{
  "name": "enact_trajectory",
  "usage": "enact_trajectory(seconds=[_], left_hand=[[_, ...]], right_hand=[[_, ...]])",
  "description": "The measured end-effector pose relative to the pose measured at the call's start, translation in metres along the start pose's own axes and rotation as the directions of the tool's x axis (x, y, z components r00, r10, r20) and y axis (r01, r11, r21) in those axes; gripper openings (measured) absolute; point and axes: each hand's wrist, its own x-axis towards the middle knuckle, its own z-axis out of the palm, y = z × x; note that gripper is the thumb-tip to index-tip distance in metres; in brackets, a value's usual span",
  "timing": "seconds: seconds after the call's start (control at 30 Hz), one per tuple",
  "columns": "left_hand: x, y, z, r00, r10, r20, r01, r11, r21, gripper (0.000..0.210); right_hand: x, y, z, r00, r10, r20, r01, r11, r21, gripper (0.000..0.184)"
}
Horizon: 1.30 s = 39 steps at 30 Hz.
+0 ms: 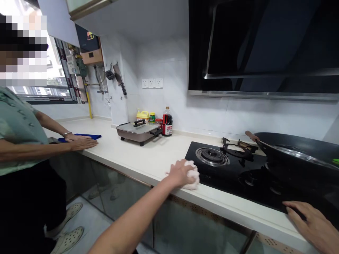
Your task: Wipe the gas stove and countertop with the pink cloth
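Note:
My left hand (179, 172) is closed over a pale pinkish cloth (194, 177). It presses the cloth on the white countertop (156, 158), by the front left corner of the black gas stove (209, 176). Lower right, my right hand (311, 219) is partly cut off by the frame. Its fingers are stretched out over the counter's front edge beside the stove, with nothing seen in them. The left burner (212, 156) shows bare, and its black pan support (237, 151) sits off to the right of it, tilted.
A large black wok (265, 141) with a lid covers the stove's right side. An electric pan (137, 132) and a soy sauce bottle (167, 121) stand at the back. At left, a person's hands (82, 143) rest by a blue cloth (92, 136). The range hood (262, 93) hangs above.

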Motion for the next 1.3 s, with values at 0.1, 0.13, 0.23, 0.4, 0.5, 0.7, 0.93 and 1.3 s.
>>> enact_trajectory(seconds=[0.1, 0.13, 0.23, 0.4, 0.5, 0.7, 0.93, 1.3], left_hand=[[-0.018, -0.055, -0.021, 0.987, -0.159, -0.035, 0.161, 0.986, 0.045, 0.054], [-0.023, -0.071, -0.027, 0.974, -0.217, -0.063, 0.221, 0.972, 0.076, 0.050], [-0.034, -0.109, -0.042, 0.932, -0.327, -0.159, 0.354, 0.915, 0.192, 0.043], [-0.040, -0.122, -0.050, 0.885, -0.436, -0.164, 0.463, 0.863, 0.204, 0.051], [-0.048, -0.100, -0.040, 0.911, -0.365, -0.194, 0.402, 0.891, 0.213, 0.050], [-0.074, -0.020, 0.005, 0.952, 0.038, -0.304, -0.014, 0.997, 0.080, 0.041], [-0.047, 0.093, 0.057, 0.865, 0.403, -0.298, -0.449, 0.888, -0.102, 0.046], [0.041, 0.187, 0.070, 0.913, 0.403, 0.068, -0.380, 0.897, -0.224, 0.061]], right_hand=[[0.000, -0.002, 0.001, 1.000, 0.000, -0.015, 0.001, 1.000, 0.025, 0.052], [0.000, -0.002, 0.001, 1.000, -0.003, -0.019, 0.004, 0.999, 0.037, 0.051], [0.000, -0.005, 0.001, 1.000, -0.006, -0.022, 0.007, 0.997, 0.080, 0.051], [-0.001, -0.009, 0.002, 0.999, 0.021, -0.028, -0.018, 0.996, 0.090, 0.052], [-0.003, -0.014, 0.002, 1.000, 0.021, -0.023, -0.019, 0.996, 0.087, 0.050], [-0.005, -0.021, -0.001, 0.999, 0.043, -0.010, -0.042, 0.997, 0.061, 0.046], [-0.003, -0.003, 0.009, 1.000, 0.001, -0.020, -0.001, 1.000, 0.024, 0.051], [-0.001, -0.003, 0.004, 1.000, 0.002, -0.023, -0.001, 1.000, 0.013, 0.048]])
